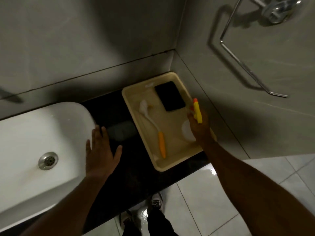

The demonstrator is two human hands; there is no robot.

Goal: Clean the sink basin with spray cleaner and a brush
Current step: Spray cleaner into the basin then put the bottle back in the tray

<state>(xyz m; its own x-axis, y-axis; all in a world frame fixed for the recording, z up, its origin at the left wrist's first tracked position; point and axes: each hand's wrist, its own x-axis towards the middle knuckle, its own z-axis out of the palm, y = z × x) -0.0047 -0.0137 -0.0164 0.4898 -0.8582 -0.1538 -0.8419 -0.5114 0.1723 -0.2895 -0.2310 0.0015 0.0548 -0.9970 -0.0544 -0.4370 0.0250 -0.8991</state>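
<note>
The white sink basin (34, 142) sits at the left on a black counter (119, 184), with a metal drain (48, 160) in its floor. My left hand (100, 152) lies flat and open on the basin's right rim. My right hand (199, 126) grips a spray bottle (197, 110) with a yellow head and orange nozzle, over the right side of a cream tray (129, 97). Its white body shows under my palm. A brush (159, 135) with a white head and orange handle lies in the tray.
A black phone (170, 96) lies at the tray's far end. A dim grey object (121, 133) rests on the counter between basin and tray. A chrome towel holder (242, 65) hangs on the right wall. Below are white floor tiles, a wet patch and my shoes (156, 203).
</note>
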